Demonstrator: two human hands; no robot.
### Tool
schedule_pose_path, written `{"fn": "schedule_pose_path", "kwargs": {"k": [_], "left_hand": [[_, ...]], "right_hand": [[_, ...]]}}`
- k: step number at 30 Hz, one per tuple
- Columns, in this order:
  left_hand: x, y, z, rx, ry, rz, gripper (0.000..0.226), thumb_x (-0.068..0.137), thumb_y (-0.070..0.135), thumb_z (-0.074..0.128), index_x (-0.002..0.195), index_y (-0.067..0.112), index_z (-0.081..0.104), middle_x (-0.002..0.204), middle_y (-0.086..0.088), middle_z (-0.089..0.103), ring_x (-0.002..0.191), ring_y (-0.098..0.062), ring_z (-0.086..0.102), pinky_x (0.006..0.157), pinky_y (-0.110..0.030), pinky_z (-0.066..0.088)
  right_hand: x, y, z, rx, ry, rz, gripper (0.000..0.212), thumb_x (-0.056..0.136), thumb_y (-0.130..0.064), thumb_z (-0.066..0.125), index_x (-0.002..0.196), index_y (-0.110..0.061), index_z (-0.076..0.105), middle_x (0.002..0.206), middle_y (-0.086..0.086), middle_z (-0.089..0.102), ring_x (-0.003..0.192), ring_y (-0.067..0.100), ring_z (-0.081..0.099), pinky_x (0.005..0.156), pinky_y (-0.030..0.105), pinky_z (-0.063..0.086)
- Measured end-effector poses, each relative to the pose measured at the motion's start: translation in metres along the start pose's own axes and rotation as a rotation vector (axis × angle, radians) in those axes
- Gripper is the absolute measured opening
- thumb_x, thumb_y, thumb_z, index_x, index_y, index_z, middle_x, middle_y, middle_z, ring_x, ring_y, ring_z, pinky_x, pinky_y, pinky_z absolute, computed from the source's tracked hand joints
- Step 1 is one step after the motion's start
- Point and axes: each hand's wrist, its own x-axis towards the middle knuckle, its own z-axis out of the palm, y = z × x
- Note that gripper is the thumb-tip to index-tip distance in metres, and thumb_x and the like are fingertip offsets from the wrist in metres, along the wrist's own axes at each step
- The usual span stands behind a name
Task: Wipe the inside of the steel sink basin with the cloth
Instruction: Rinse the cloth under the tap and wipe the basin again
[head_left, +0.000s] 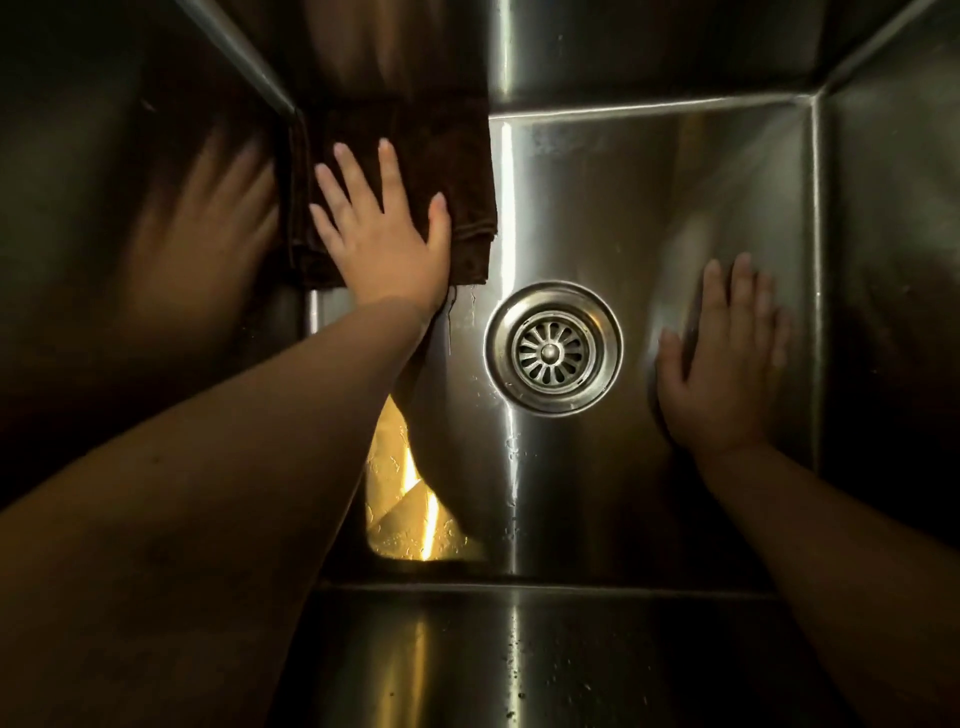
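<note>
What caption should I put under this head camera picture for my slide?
Left hand presses a brown cloth into the sink corner; right hand rests flat beside the drain.

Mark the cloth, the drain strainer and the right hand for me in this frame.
cloth (447, 156): head view, bare brown fabric in its upper right part.
drain strainer (549, 353): head view, the centre knob.
right hand (722, 374): head view, middle of the back of the hand.
</note>
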Motion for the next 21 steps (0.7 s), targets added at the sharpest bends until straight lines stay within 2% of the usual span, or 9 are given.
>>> {"fn": "schedule_pose_path", "kwargs": {"k": [7,13,18,21], "left_hand": [[-0.086,-0.020,0.000,-0.002,-0.079,0.055,0.066,0.095,0.049,0.030,0.152,0.021,0.013,0.158,-0.017,0.003,0.145,-0.037,-0.001,0.115,-0.052,0.002],[-0.038,0.011,0.002,0.020,-0.048,0.078,0.069,0.090,0.050,0.026,0.152,0.020,0.016,0.158,-0.018,0.006,0.144,-0.040,0.002,0.114,-0.054,0.004],[-0.005,0.079,0.008,-0.050,-0.004,-0.046,0.068,0.094,0.051,0.029,0.152,0.019,0.013,0.158,-0.019,0.004,0.144,-0.040,0.000,0.114,-0.054,0.001],[-0.017,0.099,0.007,-0.085,-0.067,0.030,0.067,0.097,0.052,0.026,0.153,0.019,0.008,0.158,-0.017,-0.003,0.145,-0.037,-0.006,0.115,-0.050,-0.002]], "right_hand": [[0.001,-0.001,-0.001,0.003,-0.011,0.018,0.072,0.089,-0.044,0.029,0.152,-0.011,0.021,0.159,0.013,0.014,0.148,0.028,0.008,0.118,0.047,0.005],[0.001,0.000,-0.001,0.019,0.000,0.019,0.072,0.088,-0.044,0.030,0.151,-0.010,0.023,0.159,0.013,0.016,0.147,0.028,0.009,0.118,0.046,0.006],[0.002,0.003,0.001,0.018,0.018,0.002,0.071,0.089,-0.044,0.031,0.151,-0.009,0.026,0.158,0.013,0.018,0.147,0.028,0.010,0.118,0.045,0.004],[0.002,0.004,0.001,0.005,0.013,-0.012,0.070,0.089,-0.043,0.033,0.151,-0.010,0.024,0.159,0.013,0.017,0.148,0.027,0.008,0.118,0.044,0.001]]}}
